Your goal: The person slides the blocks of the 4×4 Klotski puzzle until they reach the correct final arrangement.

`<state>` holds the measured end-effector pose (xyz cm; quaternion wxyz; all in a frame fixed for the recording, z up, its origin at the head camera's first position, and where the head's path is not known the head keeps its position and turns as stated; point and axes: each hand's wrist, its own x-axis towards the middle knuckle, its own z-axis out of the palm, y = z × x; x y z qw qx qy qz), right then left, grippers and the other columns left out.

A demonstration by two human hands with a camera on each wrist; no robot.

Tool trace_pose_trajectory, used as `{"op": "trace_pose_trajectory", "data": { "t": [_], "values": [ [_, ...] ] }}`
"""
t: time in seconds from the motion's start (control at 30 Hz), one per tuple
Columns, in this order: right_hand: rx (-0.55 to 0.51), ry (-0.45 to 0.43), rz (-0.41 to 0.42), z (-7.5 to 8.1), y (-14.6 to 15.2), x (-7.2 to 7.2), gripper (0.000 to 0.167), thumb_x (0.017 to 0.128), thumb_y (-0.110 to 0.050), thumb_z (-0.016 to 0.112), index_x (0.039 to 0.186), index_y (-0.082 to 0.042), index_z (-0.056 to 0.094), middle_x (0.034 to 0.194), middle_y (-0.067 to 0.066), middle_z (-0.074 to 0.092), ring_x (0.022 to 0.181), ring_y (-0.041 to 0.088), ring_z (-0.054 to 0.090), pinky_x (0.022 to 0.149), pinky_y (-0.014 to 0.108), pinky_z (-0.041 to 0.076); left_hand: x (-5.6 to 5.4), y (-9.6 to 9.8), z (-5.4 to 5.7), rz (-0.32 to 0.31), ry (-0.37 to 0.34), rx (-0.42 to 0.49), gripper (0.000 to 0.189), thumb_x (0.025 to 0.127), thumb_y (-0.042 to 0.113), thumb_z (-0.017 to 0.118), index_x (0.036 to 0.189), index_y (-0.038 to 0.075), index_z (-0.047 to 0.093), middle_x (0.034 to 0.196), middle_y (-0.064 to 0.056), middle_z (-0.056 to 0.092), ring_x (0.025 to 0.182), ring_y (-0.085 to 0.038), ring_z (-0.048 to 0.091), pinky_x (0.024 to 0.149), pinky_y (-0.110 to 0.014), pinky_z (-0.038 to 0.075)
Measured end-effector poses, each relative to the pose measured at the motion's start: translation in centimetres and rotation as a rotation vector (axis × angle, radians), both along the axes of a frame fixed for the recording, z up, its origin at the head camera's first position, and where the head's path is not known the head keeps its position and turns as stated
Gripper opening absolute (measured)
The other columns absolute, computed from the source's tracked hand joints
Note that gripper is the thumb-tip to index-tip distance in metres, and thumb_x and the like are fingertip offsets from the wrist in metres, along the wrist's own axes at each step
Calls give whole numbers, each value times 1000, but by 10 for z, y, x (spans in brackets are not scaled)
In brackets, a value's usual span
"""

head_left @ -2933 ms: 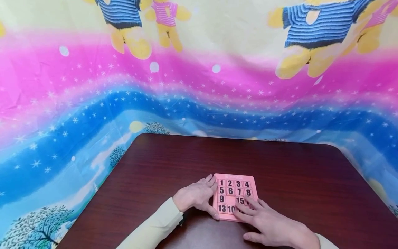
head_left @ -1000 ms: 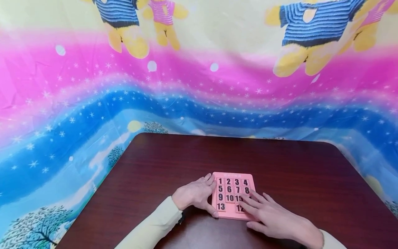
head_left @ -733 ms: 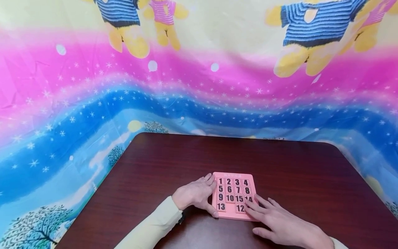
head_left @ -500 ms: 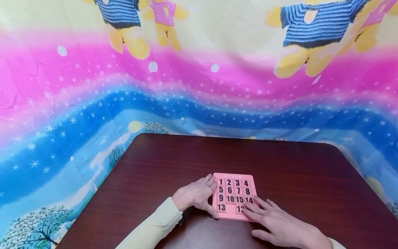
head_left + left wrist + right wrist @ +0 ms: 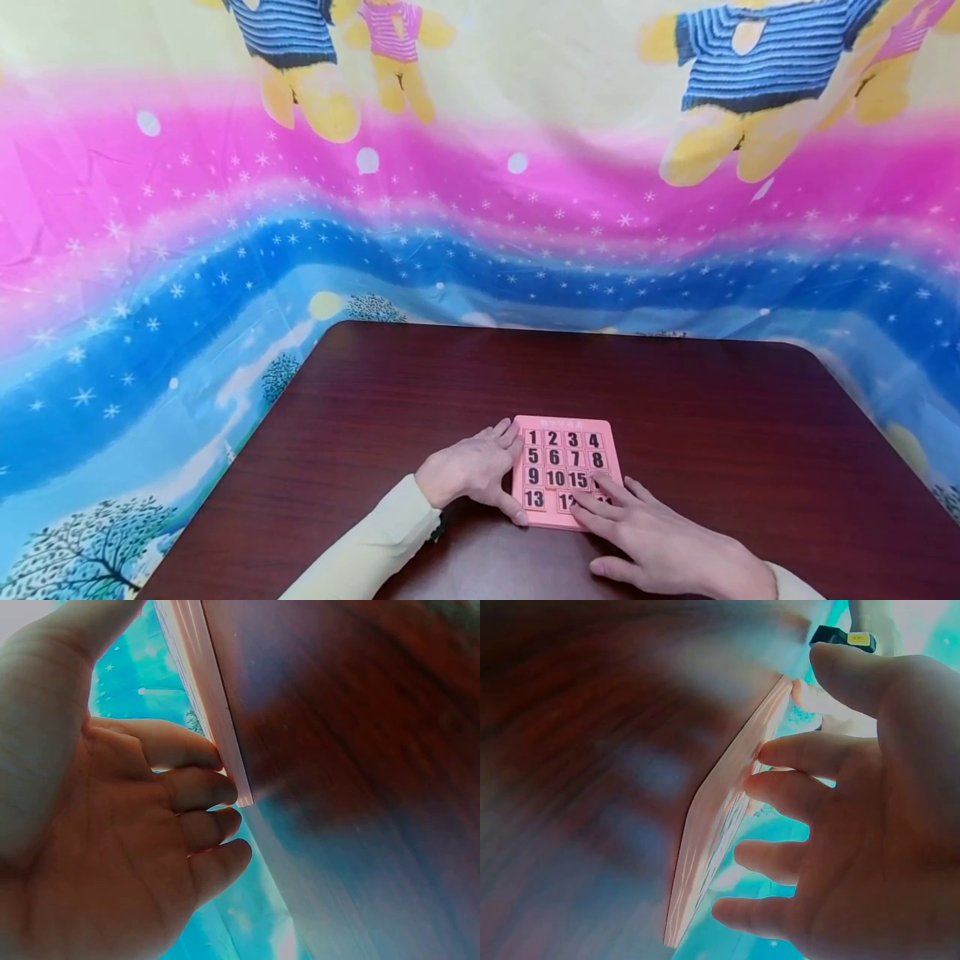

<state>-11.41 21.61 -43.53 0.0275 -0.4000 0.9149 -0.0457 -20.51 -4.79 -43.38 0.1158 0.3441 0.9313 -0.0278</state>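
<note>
A pink number slide puzzle (image 5: 565, 468) lies flat on the table. Its upper rows read 1 to 8, then 9, 10, 15 and a partly covered tile. Along the bottom come 13, a gap, the 12 tile (image 5: 566, 502) lying between two columns, and 11 partly hidden. My left hand (image 5: 472, 471) rests along the puzzle's left edge, thumb at the near corner; its fingertips meet the side in the left wrist view. Fingers extended, my right hand (image 5: 660, 533) reaches over the lower right, a fingertip at the 12 tile. The right wrist view shows those fingers spread beside the puzzle's edge (image 5: 720, 799).
The dark reddish-brown table (image 5: 420, 375) has rounded far corners. Behind it hangs a colourful cloth (image 5: 480, 208) printed with bears and snowflakes. A black object with a yellow label (image 5: 844, 637) shows near the other arm in the right wrist view.
The 10 tile has gone up from the bottom row to the third. My right hand drew back right, then returned left, and the 12 and 11 tiles shifted left. My left hand stays put.
</note>
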Motion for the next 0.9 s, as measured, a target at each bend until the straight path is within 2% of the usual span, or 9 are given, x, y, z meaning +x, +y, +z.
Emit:
{"op": "trace_pose_trajectory", "data": {
  "t": [0.23, 0.37, 0.67, 0.9],
  "values": [
    [0, 21, 48, -2, -10, -2, 58, 98, -56, 46, 143, -19, 52, 148, 3, 51, 141, 41, 38, 104, 68, 38, 0, 0, 0, -8, -4, 8, 116, 68, 77, 69, 153, 6, 32, 163, -12, 23, 153, -26, 19, 124, -34, 25],
    [-1, 24, 43, -3, -10, -2, 58, 99, -56, 45, 144, -20, 52, 149, 1, 51, 141, 41, 39, 104, 67, 38, 0, 0, 0, -4, -13, 14, 118, 68, 77, 69, 154, 5, 31, 163, -13, 21, 153, -26, 18, 124, -34, 24],
    [-40, 28, -32, 1, 13, -1, 59, 97, -58, 47, 144, -24, 51, 151, 5, 49, 138, 42, 42, 100, 68, 41, -1, 0, -2, -10, -5, 3, 119, 67, 78, 68, 154, 6, 30, 164, -13, 21, 153, -26, 18, 124, -35, 25],
    [-60, -62, -115, 5, 29, 3, 59, 96, -59, 49, 143, -24, 52, 151, 5, 49, 140, 46, 36, 101, 70, 37, -1, -1, -1, -8, 0, -1, 118, 67, 78, 69, 154, 7, 31, 163, -12, 22, 153, -26, 18, 124, -35, 25]
  ]
}}
